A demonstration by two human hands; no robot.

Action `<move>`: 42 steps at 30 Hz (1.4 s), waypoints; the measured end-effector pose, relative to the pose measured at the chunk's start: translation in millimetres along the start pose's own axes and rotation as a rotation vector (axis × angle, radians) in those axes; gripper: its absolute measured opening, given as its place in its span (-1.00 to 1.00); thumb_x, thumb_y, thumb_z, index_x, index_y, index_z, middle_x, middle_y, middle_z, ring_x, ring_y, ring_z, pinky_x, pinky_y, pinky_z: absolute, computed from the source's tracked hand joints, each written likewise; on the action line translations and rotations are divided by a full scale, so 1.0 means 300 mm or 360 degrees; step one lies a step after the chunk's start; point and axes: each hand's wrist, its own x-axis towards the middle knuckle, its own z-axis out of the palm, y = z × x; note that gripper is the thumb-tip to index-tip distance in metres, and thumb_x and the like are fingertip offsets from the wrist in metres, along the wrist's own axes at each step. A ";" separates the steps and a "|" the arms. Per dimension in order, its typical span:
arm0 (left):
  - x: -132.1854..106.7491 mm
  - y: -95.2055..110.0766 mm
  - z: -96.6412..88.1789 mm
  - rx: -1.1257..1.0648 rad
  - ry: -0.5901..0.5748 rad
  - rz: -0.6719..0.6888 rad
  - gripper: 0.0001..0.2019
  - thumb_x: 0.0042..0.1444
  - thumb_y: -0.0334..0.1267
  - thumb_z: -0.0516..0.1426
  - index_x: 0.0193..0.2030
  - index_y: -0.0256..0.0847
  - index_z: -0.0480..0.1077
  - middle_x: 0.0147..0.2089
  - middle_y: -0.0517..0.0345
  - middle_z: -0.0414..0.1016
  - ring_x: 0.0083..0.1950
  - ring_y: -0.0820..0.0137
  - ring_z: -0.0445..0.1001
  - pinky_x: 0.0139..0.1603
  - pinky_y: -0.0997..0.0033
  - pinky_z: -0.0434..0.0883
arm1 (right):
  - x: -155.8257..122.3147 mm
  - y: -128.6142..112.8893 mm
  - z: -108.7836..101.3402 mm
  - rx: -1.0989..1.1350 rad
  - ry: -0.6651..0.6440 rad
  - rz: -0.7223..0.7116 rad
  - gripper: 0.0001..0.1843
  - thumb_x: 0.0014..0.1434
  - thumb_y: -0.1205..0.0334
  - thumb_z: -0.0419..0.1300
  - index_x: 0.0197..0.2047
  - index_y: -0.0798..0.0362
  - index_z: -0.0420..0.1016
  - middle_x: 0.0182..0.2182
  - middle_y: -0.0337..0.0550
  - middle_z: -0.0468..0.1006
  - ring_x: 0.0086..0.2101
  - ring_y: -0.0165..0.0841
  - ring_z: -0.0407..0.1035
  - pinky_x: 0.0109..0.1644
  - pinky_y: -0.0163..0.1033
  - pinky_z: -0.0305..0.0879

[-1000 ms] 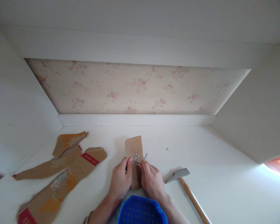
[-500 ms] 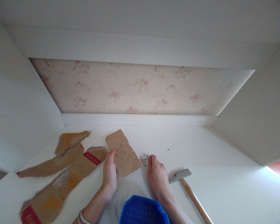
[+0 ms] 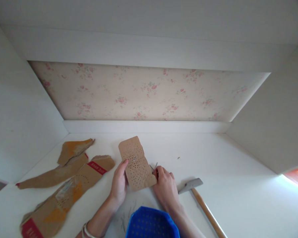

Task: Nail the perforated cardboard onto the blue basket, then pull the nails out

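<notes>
A piece of punched cardboard tilts in my left hand above a white surface, its upper end leaning toward the left. My left thumb presses on the face near the left edge, the fingers out of sight behind, so the hand is clamped on the card. My right hand curls beside the lower right corner, with thin metal pieces showing just past the fingertips; whether those fingers are closed on the metal or only resting against it, I cannot tell.

The card should weigh next to nothing and feel dry rather than slippery. I judge it fairly stiff when flat, but weak where the holes crowd together (a sharp bend there could well tear it). The lower right corner looks creased and makes a poor handle. Better purchase lies along the plain left margin, thumb in front and fingers spread behind for support, pinching lightly to spare the layers.

A wood-handled hammer lies to the right, cardboard scraps to the left, and a blue basket stands nearest me.
</notes>
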 end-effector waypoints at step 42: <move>-0.080 0.009 0.062 0.0066 -0.0498 -0.0375 -0.59 0.13 -0.04 0.25 -0.02 -0.32 0.52 -0.05 -0.17 0.62 0.02 0.05 0.56 0.05 0.10 0.45 | -0.001 0.006 -0.035 0.0998 -0.0049 -0.0390 -0.56 0.12 0.45 0.17 0.06 -0.05 0.52 0.07 -0.03 0.43 0.07 -0.21 0.32 0.14 -0.15 0.27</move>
